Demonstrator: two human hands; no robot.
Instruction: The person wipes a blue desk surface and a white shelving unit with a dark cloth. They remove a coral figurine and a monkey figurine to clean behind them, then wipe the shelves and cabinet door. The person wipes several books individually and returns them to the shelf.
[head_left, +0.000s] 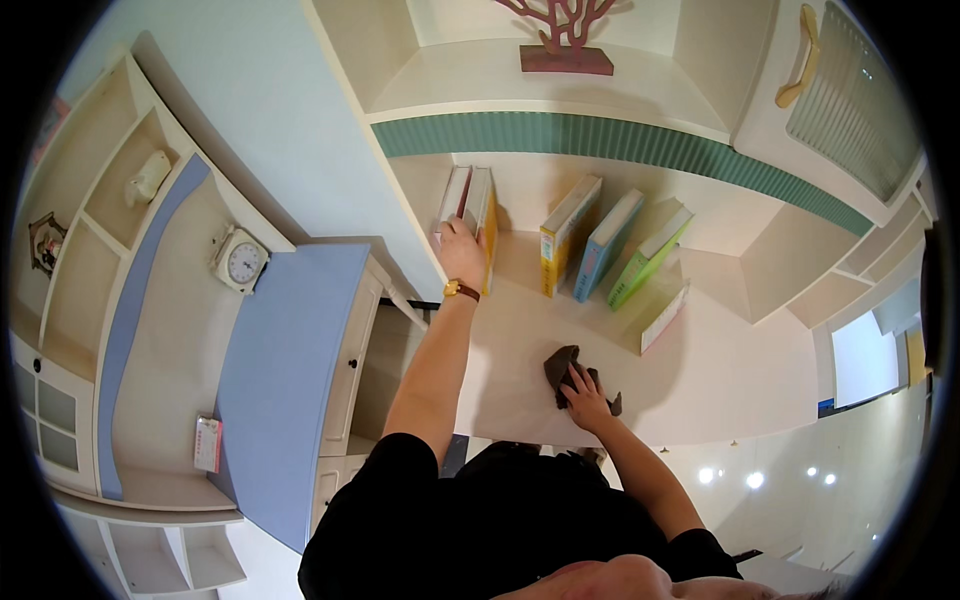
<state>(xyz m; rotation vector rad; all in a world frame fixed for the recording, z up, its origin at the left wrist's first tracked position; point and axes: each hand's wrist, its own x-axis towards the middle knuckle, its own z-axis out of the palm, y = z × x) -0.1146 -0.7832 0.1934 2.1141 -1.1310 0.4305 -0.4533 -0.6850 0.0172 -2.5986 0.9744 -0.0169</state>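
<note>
My left hand (461, 255) reaches forward to two upright books at the left end of the desk's back compartment. Its fingers lie over the spine side of a red-and-white book (454, 193), and the thumb rests by a yellow book (490, 251) beside it; the palm hides part of both. Nearer to my body, my right hand (586, 399) presses a crumpled dark brown cloth (559, 367) on the pale desktop (517, 330). Beyond the cloth stand a thicker yellow book (570, 232), a blue book (609, 244) and a tilted green book (651, 255).
A small upright card sign (664, 319) stands right of the green book. Overhead, a green ribbed strip (547, 135) edges a shelf bearing a red coral-shaped ornament (566, 60). To the left, a blue-topped desk (292, 360) holds a white clock (241, 260).
</note>
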